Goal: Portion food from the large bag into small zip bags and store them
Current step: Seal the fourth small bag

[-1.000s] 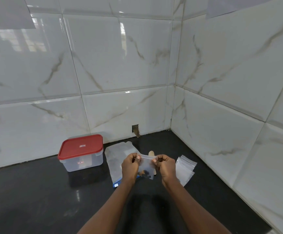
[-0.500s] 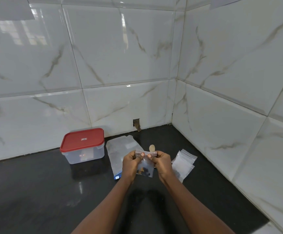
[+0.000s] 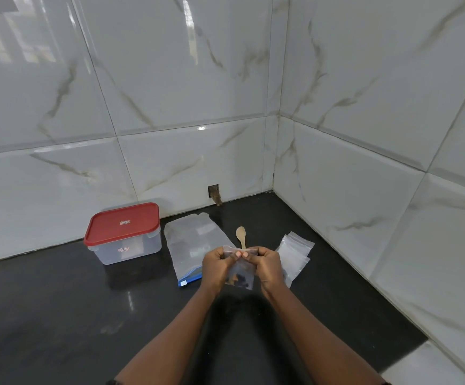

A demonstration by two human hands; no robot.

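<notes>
No text can be read here. The container [image 3: 123,240] carries two small red-and-white labels — one on its red lid [image 3: 122,223], one on its clear front wall — but their lettering is too small and blurred to make out.

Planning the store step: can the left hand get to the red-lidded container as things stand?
Probably yes. The container sits on the counter to the left hand's side, with bare counter between. But that hand is pinching the small zip bag with the right hand, so it must let go first.

Container [image 3: 123,234] left; large bag [image 3: 191,245] beside it; spoon [image 3: 241,236] between bag and small-bag stack [image 3: 295,252].
</notes>
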